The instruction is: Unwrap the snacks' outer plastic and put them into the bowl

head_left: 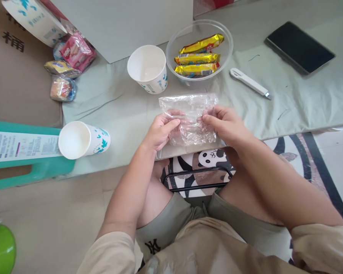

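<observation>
Plastic bag [192,131]: clear and crinkled, held in front of the person at the near edge of the table; whether it touches the cloth I cannot tell. Hours below are counted from it, with 12 on the far side.
Left hand [161,132]: at 9 o'clock, closed narrowly on the bag, the thumb on top and some fingers visible through the plastic.
Right hand [225,122]: at 3 o'clock, pinching the other side of the bag between thumb and fingers.
Clear bowl [170,49]: at 12 o'clock, near; three yellow packets [197,59] can be counted inside.
Paper cup [157,84]: at 11 o'clock, upright, just beside the bowl, white with blue print.
White cutter [248,82]: at 2 o'clock, lying with its metal tip toward 4.
Black device [300,46]: also at 2 o'clock, but farther, lying flat.
Second cup [98,141]: near 9 o'clock, its mouth showing toward the left; whether it stands or lies I cannot tell.
Wrapped snacks [77,53]: at 10 o'clock, in a small pile, one pack pink.
Green carton [45,167]: at 9 o'clock, beyond the second cup, with a printed white label.
Cloth [122,114]: pale green and wrinkled, covering the table.
Panda print [208,158]: at 6 o'clock, below the table edge, behind black bars [194,172].
</observation>
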The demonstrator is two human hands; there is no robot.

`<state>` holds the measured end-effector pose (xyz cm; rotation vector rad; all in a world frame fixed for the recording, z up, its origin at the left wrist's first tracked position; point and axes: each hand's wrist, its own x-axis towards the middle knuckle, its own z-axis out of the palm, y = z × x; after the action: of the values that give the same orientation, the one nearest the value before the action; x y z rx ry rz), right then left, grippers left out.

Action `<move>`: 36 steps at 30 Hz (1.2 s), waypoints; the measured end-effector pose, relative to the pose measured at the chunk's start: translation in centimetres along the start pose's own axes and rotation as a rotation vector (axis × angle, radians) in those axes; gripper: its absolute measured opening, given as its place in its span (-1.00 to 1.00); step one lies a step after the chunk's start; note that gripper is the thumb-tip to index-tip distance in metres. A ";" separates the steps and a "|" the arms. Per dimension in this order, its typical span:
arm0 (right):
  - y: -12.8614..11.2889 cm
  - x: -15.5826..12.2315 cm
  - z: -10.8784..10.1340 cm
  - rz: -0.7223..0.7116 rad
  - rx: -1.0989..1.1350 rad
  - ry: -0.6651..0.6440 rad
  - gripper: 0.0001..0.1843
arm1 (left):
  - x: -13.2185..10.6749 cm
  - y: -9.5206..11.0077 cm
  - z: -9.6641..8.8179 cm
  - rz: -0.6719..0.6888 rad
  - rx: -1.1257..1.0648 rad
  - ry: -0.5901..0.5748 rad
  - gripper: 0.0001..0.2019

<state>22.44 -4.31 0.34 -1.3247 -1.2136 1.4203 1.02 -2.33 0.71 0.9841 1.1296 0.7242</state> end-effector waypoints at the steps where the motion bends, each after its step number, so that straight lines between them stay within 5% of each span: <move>1: 0.0 -0.1 -0.1 0.003 -0.033 -0.013 -0.78 | 0.0 0.1 -0.2 0.003 0.025 0.001 -0.82; 11: 0.6 -0.1 -0.3 -0.180 0.161 0.068 -0.79 | 0.1 1.2 -2.1 0.100 -0.126 0.037 -0.84; 14: 0.3 -0.3 -0.3 -0.172 0.046 0.034 -0.69 | 0.3 1.0 -2.0 0.115 -0.086 0.048 -0.78; 17: 0.2 -0.3 -0.1 -0.167 -0.047 0.088 -0.83 | 0.6 0.3 -2.0 0.217 0.023 0.107 -0.78; 20: 0.5 0.0 0.2 -0.107 0.057 0.084 -0.56 | 1.2 -0.6 -2.3 0.345 0.107 0.156 -0.69; 23: 0.4 0.2 0.4 -0.049 -0.007 0.039 -0.74 | 1.7 -1.3 -2.5 0.550 0.221 0.378 -0.66; 26: 0.0 -0.1 0.9 -0.114 -0.166 0.173 -0.85 | 1.4 -1.6 -1.7 0.730 0.341 0.620 -0.76; 30: -0.1 -0.7 2.4 -0.257 -0.109 0.253 -0.85 | 0.3 -2.4 1.1 0.665 0.378 0.359 -0.60; 33: 0.4 -0.8 3.8 -0.233 0.133 0.093 -0.79 | 0.3 -3.0 2.8 0.545 0.204 0.122 -0.42; 36: 1.0 -0.6 4.5 -0.187 0.330 -0.029 -0.72 | 0.9 -3.1 3.1 0.461 0.036 -0.010 -0.47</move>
<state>18.04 -5.62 -0.56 -0.9433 -1.0382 1.4353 4.24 -3.62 -2.15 1.2964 0.9152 1.0670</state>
